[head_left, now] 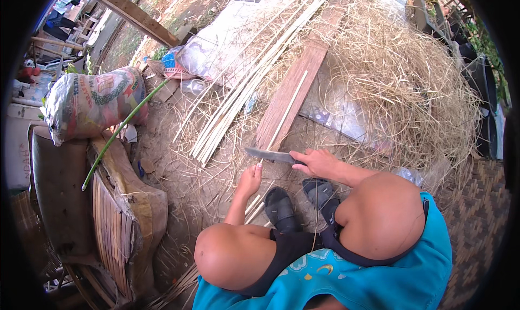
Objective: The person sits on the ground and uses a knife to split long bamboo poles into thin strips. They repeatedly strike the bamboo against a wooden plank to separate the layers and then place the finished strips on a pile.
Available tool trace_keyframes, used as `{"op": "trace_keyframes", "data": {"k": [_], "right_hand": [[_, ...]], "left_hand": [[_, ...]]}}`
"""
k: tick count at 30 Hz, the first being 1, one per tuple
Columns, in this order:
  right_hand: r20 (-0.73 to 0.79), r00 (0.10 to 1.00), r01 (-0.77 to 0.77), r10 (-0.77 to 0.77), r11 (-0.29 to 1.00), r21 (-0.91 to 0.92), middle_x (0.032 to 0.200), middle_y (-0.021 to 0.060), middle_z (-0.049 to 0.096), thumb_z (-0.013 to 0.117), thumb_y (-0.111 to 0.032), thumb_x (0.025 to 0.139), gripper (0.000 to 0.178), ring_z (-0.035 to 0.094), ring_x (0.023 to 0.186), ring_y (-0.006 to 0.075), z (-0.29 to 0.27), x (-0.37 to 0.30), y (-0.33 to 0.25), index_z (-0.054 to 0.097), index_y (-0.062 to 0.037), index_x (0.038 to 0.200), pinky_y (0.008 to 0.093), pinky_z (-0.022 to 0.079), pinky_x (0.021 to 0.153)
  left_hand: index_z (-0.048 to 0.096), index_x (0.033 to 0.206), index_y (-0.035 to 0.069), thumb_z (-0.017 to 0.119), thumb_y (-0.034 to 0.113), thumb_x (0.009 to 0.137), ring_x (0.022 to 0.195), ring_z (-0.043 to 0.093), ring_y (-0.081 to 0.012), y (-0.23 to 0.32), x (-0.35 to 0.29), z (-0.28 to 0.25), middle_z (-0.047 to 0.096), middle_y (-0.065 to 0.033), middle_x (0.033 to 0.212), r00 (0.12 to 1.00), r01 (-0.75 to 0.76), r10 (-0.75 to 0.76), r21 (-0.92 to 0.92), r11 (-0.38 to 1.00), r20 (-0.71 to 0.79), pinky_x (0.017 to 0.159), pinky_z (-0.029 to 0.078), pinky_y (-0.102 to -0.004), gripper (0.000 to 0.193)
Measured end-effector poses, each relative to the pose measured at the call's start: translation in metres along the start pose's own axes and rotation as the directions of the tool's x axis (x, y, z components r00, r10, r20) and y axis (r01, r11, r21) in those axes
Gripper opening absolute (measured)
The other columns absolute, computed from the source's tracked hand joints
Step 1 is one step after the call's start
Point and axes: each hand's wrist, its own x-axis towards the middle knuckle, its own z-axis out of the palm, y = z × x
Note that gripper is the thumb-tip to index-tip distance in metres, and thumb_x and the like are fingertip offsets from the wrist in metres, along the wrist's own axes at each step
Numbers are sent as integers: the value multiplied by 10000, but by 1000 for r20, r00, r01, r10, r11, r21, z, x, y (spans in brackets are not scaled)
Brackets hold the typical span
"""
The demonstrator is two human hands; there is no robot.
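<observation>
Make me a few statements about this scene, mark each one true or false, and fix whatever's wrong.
1. The right hand holds a knife. True.
2. Only one hand is holding something. False: the left hand grips the near end of a thin pale strip.
3. The thin pale strip lies along a brown board. True.
4. Nothing green lies to the left of the brown board. False: a long green stick is there, by a stuffed sack.
5. A large heap of straw-coloured strands lies to the right of the brown board. True.
</observation>
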Motion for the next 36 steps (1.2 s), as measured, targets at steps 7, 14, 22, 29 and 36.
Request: {"op": "trace_keyframes", "data": {"k": [7,14,22,29,36], "right_hand": [[-289,908,-329,302,943,-48,819,212,705,476,-431,1037,419,690,782,439,-63,63,113,615,-85,1228,532,549,728],[212,953,191,-215,973,127,902,240,697,510,-464,1018,446,692,832,445,25,-59,-66,568,-171,1350,540,561,737],[-209,964,-182,167,982,-54,790,212,690,515,-513,1006,421,701,820,435,-38,47,78,610,-212,1286,537,558,707],[5,975,223,-224,965,-139,830,237,706,474,-462,1030,423,697,816,449,13,0,19,586,-162,1306,564,550,747],[-77,955,-279,285,957,80,852,225,711,499,-441,1029,439,700,838,426,-45,34,51,609,-105,1290,568,543,757]], "left_hand": [[577,890,22,476,379,1071,615,574,-273,-69,-58,-6,602,-133,708,991,125,-111,-202,971,80,621,466,-442,413],[557,871,109,525,352,1063,492,341,-39,12,17,-25,456,52,662,845,521,-287,-576,630,450,425,255,-224,311],[570,857,97,547,429,1045,465,304,-36,14,18,-34,439,70,632,834,544,-332,-554,630,441,411,231,-229,382],[570,819,95,529,453,1047,497,313,-48,15,0,-44,410,75,622,796,574,-320,-472,669,514,446,256,-230,427],[608,808,85,528,446,1046,522,380,-76,-5,-30,-56,431,51,599,826,550,-389,-430,716,408,468,317,-253,440]]}}
